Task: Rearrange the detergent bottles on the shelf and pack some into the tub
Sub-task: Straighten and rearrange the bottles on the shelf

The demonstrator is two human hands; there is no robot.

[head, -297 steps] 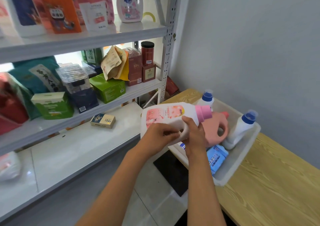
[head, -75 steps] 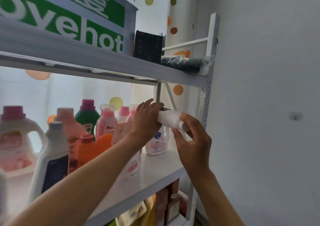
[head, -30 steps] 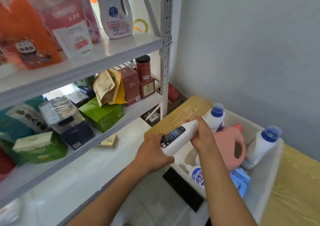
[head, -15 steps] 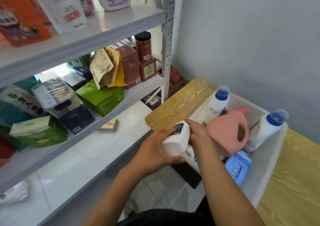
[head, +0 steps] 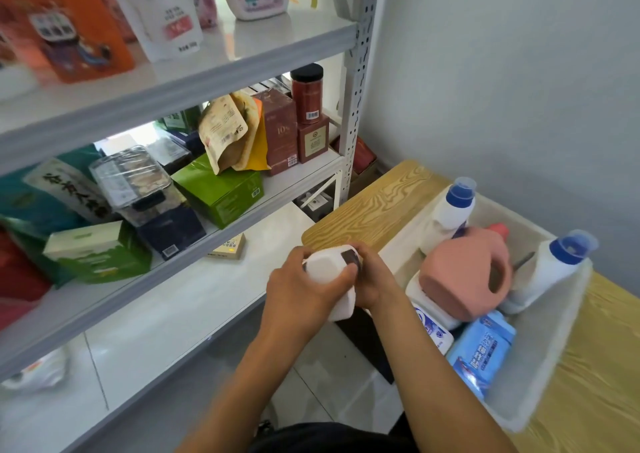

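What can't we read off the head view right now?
- White bottle: cap end and most of its label hidden by left hand and right hand.
- Tub: its floor is covered by the pink jug and blue pack.
- Orange pouch on the upper shelf: blurred, top cut by the frame edge.
- Boxes behind the green box: in shadow.

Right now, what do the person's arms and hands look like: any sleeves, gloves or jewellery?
Both forearms are bare, with no sleeves in view. The left hand and right hand wear no gloves, and no rings, watch or bracelet show. A dark garment shows at the bottom edge.
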